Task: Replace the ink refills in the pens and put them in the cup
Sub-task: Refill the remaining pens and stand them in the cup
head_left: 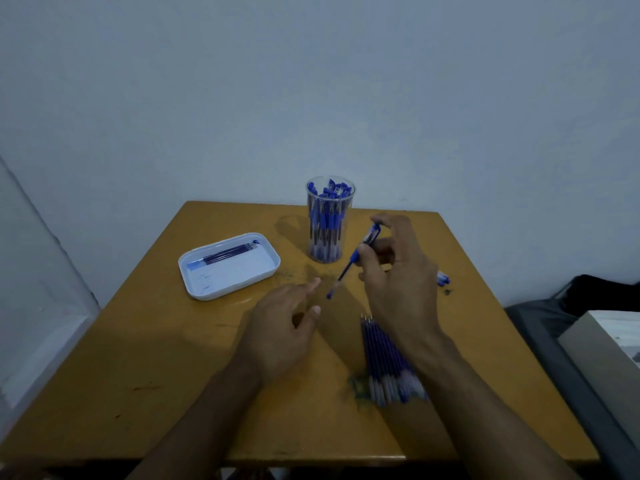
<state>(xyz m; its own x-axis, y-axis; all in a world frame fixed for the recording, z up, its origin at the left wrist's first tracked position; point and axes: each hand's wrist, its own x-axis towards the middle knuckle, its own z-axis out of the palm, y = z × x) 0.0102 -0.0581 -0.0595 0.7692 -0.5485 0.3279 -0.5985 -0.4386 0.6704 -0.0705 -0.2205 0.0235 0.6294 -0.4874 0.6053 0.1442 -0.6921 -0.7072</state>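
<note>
My right hand (394, 271) holds a blue pen (349, 265) between thumb and fingers, tilted, tip pointing down-left above the table. My left hand (284, 323) hovers open just left of the pen tip, holding nothing. A clear cup (330, 220) at the back of the table holds several blue capped pens. A bundle of several ink refills (388, 362) lies on the table under my right forearm. A white tray (228, 266) at the left holds a few refills (228, 254).
The yellow-brown table (156, 358) stands against a pale wall. A small blue piece (443, 279), partly hidden by my right hand, lies at the right side. Dark fabric and a pale box (599, 348) sit to the right of the table.
</note>
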